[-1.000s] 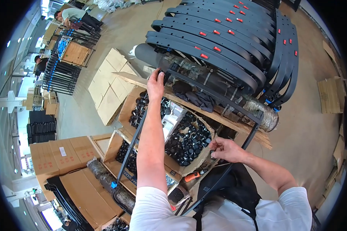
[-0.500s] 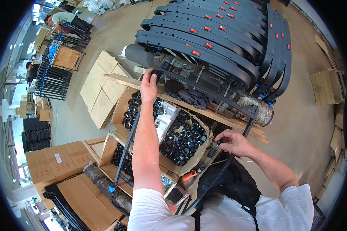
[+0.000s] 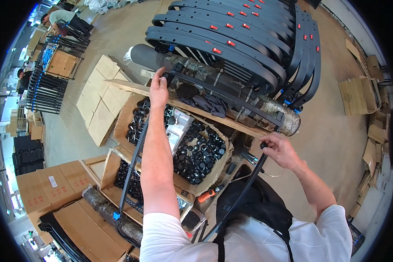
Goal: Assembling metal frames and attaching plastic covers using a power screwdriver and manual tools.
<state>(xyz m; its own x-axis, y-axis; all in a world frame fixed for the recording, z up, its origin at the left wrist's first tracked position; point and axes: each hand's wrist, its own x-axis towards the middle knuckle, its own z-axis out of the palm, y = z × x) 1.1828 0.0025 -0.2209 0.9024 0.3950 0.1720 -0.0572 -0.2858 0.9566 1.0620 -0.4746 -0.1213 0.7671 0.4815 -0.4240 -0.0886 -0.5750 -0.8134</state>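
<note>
A dark metal frame (image 3: 225, 94) lies in front of me, its crossbar resting along a wrapped roll and its two side bars running back toward me. At the frame's left corner, my left hand (image 3: 158, 89) closes its fingertips on a black knob (image 3: 165, 75). Near the right corner, a round black knob (image 3: 263, 145) is pinched between thumb and fingers of my right hand (image 3: 281, 151), just over the right side bar. Between my arms, an open cardboard box holds many loose black knobs (image 3: 201, 153) with short studs.
Curved dark frames (image 3: 231, 32) with red parts stand stacked beyond the roll (image 3: 288, 121). A dark cloth (image 3: 209, 105) lies by a wooden plank (image 3: 131, 86). An orange-handled tool (image 3: 206, 195) sits near my body. Cardboard boxes (image 3: 52, 185) stand left; people work far left.
My right hand has moved up along the right side bar toward the corner, carrying the knob. The left hand stays at the left corner. The whole view has shifted slightly.
</note>
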